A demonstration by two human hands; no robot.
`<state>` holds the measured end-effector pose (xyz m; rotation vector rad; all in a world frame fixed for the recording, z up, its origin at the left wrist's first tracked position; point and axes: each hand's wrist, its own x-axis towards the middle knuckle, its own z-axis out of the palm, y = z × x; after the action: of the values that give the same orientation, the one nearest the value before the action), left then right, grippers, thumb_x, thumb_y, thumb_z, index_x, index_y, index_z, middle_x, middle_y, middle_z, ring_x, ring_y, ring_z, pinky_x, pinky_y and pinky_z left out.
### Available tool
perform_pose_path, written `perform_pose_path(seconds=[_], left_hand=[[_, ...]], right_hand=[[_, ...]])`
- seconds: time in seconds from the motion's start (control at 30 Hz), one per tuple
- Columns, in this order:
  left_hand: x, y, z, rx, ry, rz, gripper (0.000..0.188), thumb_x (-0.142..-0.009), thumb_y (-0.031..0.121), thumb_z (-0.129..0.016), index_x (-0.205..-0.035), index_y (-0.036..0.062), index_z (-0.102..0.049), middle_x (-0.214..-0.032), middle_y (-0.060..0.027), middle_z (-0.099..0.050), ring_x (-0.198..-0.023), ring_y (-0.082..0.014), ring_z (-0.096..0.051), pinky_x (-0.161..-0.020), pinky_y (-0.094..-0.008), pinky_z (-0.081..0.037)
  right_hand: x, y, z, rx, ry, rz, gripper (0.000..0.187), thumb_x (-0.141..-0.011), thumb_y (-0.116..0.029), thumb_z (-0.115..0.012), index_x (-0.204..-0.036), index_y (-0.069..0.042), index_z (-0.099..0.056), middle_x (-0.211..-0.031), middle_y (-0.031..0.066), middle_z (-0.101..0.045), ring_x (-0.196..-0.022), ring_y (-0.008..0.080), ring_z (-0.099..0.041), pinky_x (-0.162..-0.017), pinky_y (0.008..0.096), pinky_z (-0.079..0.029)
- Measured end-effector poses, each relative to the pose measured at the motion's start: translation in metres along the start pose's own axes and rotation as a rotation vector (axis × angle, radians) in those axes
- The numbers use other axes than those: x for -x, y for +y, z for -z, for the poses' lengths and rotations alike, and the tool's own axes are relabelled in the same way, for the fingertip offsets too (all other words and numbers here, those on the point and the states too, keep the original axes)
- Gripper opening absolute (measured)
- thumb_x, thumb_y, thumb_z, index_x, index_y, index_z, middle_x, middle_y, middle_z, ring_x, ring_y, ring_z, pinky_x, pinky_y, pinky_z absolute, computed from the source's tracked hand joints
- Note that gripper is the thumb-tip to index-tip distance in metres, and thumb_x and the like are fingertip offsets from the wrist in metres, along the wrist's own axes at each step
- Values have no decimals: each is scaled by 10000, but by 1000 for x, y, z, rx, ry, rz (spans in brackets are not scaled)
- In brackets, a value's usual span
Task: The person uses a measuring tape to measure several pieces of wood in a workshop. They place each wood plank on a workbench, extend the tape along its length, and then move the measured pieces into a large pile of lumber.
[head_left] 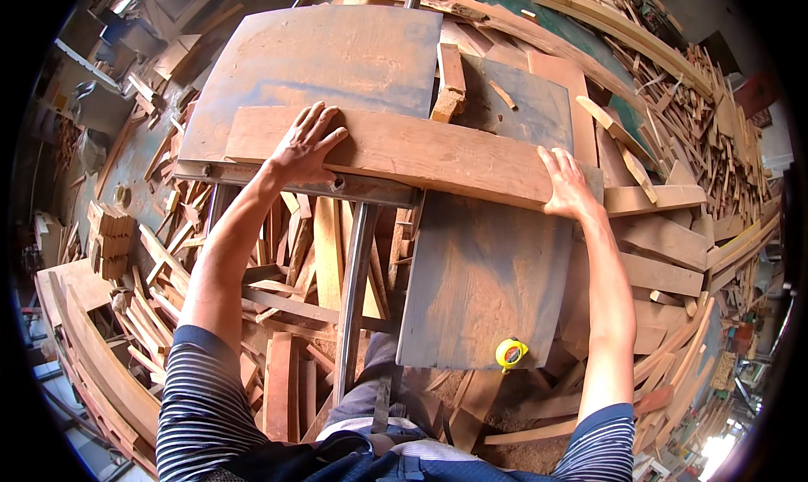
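Note:
A long wooden plank (421, 149) lies across a dusty, flat metal machine table (337, 53), slanting slightly down to the right. My left hand (308, 149) rests flat on its left part, fingers spread and thumb apart. At the plank's right end, my right hand (568, 183) grips it, with fingertips on the top face and the thumb by the near edge. Just beyond the plank stands a short, rough wood block (450, 82), with a thin wood sliver (502, 94) beside it. A yellow tape measure (510, 354) sits on the near edge of the lower metal plate (484, 271).
A metal rail (353, 297) runs from the table toward my body. Offcuts and boards pile up below and around the table. At the right lies a large heap of wood strips (724, 137). Stacked small blocks (109, 238) stand at the left.

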<state>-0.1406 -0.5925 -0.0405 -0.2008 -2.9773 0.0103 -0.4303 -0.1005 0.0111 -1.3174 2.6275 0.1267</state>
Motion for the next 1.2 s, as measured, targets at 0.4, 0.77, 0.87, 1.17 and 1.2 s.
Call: perform_pose_path(seconds=[0.4, 0.77, 0.87, 1.17, 1.2], left_hand=[[44, 36, 8, 34, 6, 3, 920, -566, 380, -944, -1375, 93, -614, -1574, -272, -378, -1484, -490, -338, -1235, -600, -307], [130, 106, 33, 73, -13, 14, 906, -536, 366, -956, -1342, 98, -639, -1588, -286, -363, -1494, -518, -315, -1225, -626, -302], [148, 123, 42, 99, -24, 15, 912, -536, 371, -959, -1345, 98, -638, -1582, -284, -366, -1494, -520, -311, -1221, -628, -305], [193, 156, 51, 100, -57, 26, 838, -565, 418, -933, -1280, 88, -649, -1560, -294, -377, -1489, -530, -309, -1219, -638, -295], [196, 161, 55, 105, -99, 45, 830, -579, 424, -933, -1280, 83, -648, -1560, -300, -376, -1488, -530, -311, -1218, -637, -296]], right_hand=[[51, -17, -17, 15, 20, 31, 1188, -562, -130, -848, -1621, -98, -311, -1534, 294, -376, -1471, 469, -348, -1255, 512, -309], [151, -65, -38, -22, 57, 29, 1182, -558, -106, -852, -1621, -130, -334, -1551, 284, -371, -1485, 472, -329, -1258, 550, -283], [179, -76, -41, -49, 36, 17, 1196, -554, -110, -856, -1626, -132, -327, -1561, 282, -365, -1489, 471, -326, -1260, 551, -278], [231, -104, -41, -38, -31, -3, 1261, -549, -235, -980, -1624, -126, -330, -1597, 264, -346, -1503, 457, -323, -1270, 546, -271], [231, -105, -36, -113, -57, -16, 1232, -558, -245, -981, -1612, -118, -356, -1597, 253, -362, -1504, 441, -332, -1269, 534, -276]])
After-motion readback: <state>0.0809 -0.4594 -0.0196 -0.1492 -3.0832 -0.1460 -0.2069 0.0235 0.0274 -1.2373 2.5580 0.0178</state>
